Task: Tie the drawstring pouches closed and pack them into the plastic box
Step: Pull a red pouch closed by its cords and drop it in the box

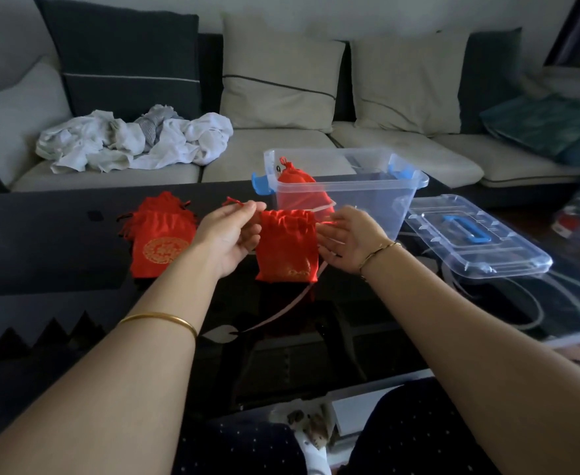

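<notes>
Before plastic box (350,185), pouch (286,248); left fingers (247,209) pinch its drawstring (233,201), right fingers (329,240) grip unclear; pouch pile (160,234) beside.

Both forearms out, hands raised, palms facing each other.
Left hand (228,234): thumb and index pinch a drawstring (235,201) at their tips, the other fingers loosely curled below. Right hand (350,240): fingers spread, half-straight; can't tell if it's pinching anything.

You see red satin drawstring pouches in three places: middle pouch (286,248), one; boxed pouch (297,186), one; left stack (160,234), number unclear. Clear plastic box with blue latches (367,197): one. Clear flat lid with blue handle (477,241): one. Gold bangles: two, left bangle (160,320), right bangle (379,252).
</notes>
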`<act>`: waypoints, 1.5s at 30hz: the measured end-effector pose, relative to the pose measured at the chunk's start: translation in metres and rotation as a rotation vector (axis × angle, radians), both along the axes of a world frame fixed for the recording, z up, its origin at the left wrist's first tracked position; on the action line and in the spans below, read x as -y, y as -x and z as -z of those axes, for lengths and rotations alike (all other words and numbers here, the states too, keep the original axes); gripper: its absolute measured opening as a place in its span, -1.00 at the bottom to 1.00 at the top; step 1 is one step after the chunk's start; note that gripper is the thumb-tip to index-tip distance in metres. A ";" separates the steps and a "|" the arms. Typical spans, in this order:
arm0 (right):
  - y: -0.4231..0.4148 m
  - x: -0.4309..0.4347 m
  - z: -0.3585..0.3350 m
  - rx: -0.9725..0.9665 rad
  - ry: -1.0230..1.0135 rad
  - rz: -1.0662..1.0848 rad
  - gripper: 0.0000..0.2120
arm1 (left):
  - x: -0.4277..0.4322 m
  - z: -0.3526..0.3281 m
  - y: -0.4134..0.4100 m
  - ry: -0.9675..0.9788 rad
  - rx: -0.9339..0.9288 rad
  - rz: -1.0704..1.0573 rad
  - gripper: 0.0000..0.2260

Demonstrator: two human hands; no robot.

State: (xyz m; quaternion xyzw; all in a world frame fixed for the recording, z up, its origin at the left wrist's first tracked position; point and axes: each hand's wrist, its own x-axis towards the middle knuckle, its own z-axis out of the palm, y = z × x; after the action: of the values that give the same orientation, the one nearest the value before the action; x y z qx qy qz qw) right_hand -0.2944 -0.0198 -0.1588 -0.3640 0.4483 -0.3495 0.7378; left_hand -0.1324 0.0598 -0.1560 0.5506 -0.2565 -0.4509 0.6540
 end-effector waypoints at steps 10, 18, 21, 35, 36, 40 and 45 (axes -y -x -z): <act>0.005 0.010 0.009 -0.663 0.788 0.013 -0.81 | 0.003 0.003 -0.012 -0.051 0.195 -0.212 -0.92; 0.027 0.011 -0.001 -0.402 0.766 -0.214 -0.87 | 0.002 0.001 -0.013 -0.065 0.493 -0.333 -0.92; 0.031 0.013 -0.002 -0.600 0.946 -0.292 -0.92 | 0.001 0.001 -0.013 -0.075 0.603 -0.357 -0.90; 0.030 0.014 -0.001 -0.764 0.932 -0.250 -0.68 | 0.002 0.001 -0.022 -0.231 0.792 -0.390 -0.71; 0.028 0.014 0.000 -0.589 0.748 -0.207 -0.68 | 0.002 -0.001 -0.021 -0.252 0.624 -0.371 -0.70; 0.020 0.018 -0.001 0.118 0.027 -0.052 -0.65 | -0.003 -0.008 -0.022 -0.217 -0.133 -0.210 -0.68; 0.020 0.028 0.004 0.329 -0.154 0.213 -0.65 | -0.004 -0.011 -0.020 -0.022 -0.331 -0.250 -0.68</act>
State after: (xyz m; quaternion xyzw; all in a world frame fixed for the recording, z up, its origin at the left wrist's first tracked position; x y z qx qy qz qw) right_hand -0.3143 -0.0478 -0.1624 -0.1952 0.3830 -0.4452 0.7855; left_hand -0.1125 0.0633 -0.1454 0.5037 -0.0705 -0.4534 0.7320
